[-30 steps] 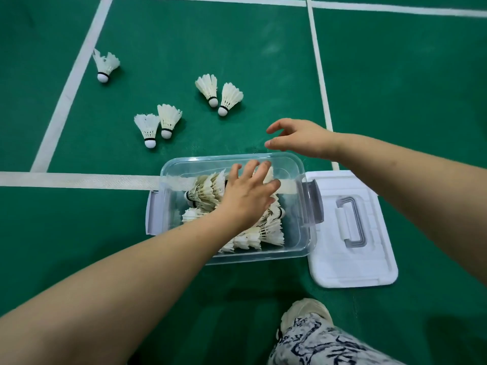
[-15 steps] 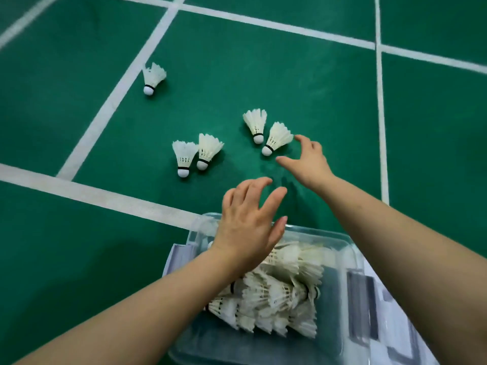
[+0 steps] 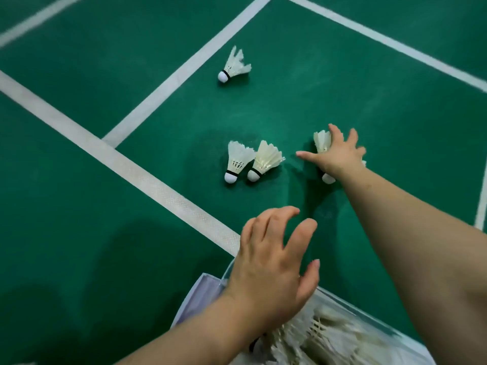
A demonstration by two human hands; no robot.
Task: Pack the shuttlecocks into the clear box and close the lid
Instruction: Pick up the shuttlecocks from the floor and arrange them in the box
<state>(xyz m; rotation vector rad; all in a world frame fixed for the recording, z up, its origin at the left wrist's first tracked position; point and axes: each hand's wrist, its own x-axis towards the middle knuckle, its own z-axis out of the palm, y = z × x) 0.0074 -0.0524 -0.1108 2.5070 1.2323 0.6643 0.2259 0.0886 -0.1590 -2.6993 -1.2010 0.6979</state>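
My right hand lies spread over a pair of white shuttlecocks on the green floor. One shuttlecock's feathers show past the fingers. A cork shows under the wrist. The fingers are apart, and a grip on either cannot be made out. My left hand hovers open above the far rim of the clear box, which holds several shuttlecocks. Two more shuttlecocks lie side by side left of my right hand. A lone shuttlecock lies farther away.
White court lines cross the green floor left of and beyond the box. The box lid is out of view.
My right hand has reached forward and come down onto the right-hand pair of shuttlecocks. My left hand has lifted out of the box. The view has swung forward and to the left.
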